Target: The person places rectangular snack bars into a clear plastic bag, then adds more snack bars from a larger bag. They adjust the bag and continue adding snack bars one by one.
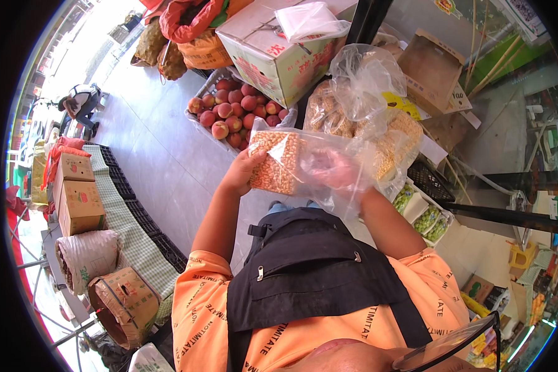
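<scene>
My left hand [248, 170] grips the left edge of a flat, block-shaped clear pack of tan kernels [275, 162], which look like peanuts or puffed grain. My right hand [335, 168] shows hazily through a clear plastic bag [353, 197] that covers the hand and reaches to the wrist. The bag's left part meets the right side of the pack; I cannot tell whether the pack is partly inside it. The right fingers point toward the pack, but the film blurs what they hold. Just beyond are larger clear bags of similar tan food [395, 142].
A crate of peaches [242, 111] stands ahead, beside a printed carton [274, 60] topped with plastic bags [311, 21]. Packed green grapes [428, 218] lie at right. Cartons [81, 204] line a cloth-covered stand [135, 228] at left. Another person [81, 104] bends over farther off.
</scene>
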Available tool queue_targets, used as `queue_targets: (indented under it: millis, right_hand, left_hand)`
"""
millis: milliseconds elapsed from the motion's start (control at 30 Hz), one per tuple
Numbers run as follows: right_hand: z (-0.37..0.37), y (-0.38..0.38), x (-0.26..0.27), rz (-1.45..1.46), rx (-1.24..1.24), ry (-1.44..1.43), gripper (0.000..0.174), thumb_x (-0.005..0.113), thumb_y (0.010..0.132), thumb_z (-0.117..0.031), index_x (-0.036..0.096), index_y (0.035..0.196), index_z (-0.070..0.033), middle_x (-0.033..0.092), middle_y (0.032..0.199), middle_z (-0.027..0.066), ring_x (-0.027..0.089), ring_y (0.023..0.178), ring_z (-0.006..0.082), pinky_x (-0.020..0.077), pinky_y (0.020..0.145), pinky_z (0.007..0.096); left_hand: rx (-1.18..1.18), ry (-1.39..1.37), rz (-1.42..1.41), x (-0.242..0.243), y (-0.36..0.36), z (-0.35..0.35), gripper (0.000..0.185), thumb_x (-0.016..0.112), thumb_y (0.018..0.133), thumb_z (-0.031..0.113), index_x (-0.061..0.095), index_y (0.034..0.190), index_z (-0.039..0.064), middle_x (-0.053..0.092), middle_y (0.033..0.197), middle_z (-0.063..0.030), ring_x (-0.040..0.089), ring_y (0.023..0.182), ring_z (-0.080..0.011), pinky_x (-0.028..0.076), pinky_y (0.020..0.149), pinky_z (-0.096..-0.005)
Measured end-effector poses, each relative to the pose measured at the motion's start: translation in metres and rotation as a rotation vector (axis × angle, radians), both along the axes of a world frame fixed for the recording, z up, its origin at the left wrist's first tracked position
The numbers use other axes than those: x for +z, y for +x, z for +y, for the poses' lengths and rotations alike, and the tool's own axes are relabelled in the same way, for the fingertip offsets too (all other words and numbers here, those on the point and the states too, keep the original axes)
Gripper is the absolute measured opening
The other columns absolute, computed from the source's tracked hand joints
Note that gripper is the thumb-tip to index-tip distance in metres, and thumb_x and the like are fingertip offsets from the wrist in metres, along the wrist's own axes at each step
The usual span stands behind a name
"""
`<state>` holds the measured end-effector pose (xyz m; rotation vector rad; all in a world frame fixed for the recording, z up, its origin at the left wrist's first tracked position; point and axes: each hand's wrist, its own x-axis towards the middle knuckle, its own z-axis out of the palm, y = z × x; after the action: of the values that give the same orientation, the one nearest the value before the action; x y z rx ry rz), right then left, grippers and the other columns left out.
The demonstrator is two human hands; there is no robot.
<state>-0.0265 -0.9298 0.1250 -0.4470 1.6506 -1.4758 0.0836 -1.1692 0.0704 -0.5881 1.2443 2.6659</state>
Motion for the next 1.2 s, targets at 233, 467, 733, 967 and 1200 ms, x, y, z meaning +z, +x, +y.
queue_targets:
  millis: [233, 467, 733, 967, 1200]
  right_hand:
    - [0.056, 0.003, 0.065, -0.152, -0.1, -0.276, 0.034, 0.067, 0.087, -0.017, 0.059, 0.115, 0.0, 0.063, 0.106, 0.0098, 0.06, 0.09, 0.0145, 0.0481, 0.08, 0.0288]
    - [0.019, -0.008, 0.025, -0.154, 0.138, 0.089, 0.019, 0.057, 0.093, -0.018, 0.063, 0.091, 0.001, 0.064, 0.075, 0.0066, 0.058, 0.061, 0.0129, 0.0477, 0.056, 0.0276]
    - [-0.036, 0.038, -0.069, -0.514, -0.458, 0.094, 0.012, 0.066, 0.087, -0.017, 0.063, 0.091, -0.007, 0.061, 0.078, 0.0027, 0.056, 0.063, 0.0132, 0.0459, 0.058, 0.0285]
    - [-0.043, 0.057, -0.08, -0.64, -0.629, -0.09, 0.013, 0.068, 0.085, -0.014, 0.065, 0.094, -0.005, 0.062, 0.085, 0.0033, 0.056, 0.073, 0.0142, 0.0442, 0.062, 0.0297]
    - [-0.042, 0.062, -0.05, -0.703, -0.702, -0.113, 0.022, 0.061, 0.091, -0.025, 0.065, 0.095, -0.004, 0.061, 0.084, 0.0031, 0.055, 0.069, 0.0124, 0.0432, 0.058, 0.0278]
  left_hand:
    - [0.112, 0.265, 0.054, -0.028, 0.018, -0.002, 0.05, 0.055, 0.092, 0.028, 0.044, 0.13, -0.002, 0.059, 0.121, -0.0159, 0.063, 0.105, -0.0277, 0.051, 0.092, -0.0422]
    - [0.094, 0.12, -0.143, -0.081, 0.019, 0.011, 0.044, 0.061, 0.09, 0.029, 0.052, 0.122, 0.0, 0.065, 0.108, -0.0133, 0.065, 0.095, -0.0233, 0.053, 0.084, -0.0366]
    - [-0.009, -1.424, 0.023, -0.025, 0.042, 0.07, 0.032, 0.074, 0.075, 0.024, 0.055, 0.09, 0.004, 0.058, 0.081, -0.0098, 0.06, 0.071, -0.0269, 0.05, 0.065, -0.0368]
    - [-0.035, -1.58, 0.009, -0.004, 0.027, 0.098, 0.032, 0.07, 0.074, 0.016, 0.05, 0.097, 0.006, 0.059, 0.083, -0.0118, 0.061, 0.068, -0.0298, 0.049, 0.061, -0.0392]
    - [-0.06, -1.611, 0.163, -0.006, 0.012, 0.093, 0.029, 0.061, 0.076, 0.002, 0.05, 0.102, 0.004, 0.061, 0.094, -0.016, 0.062, 0.08, -0.0368, 0.05, 0.068, -0.0444]
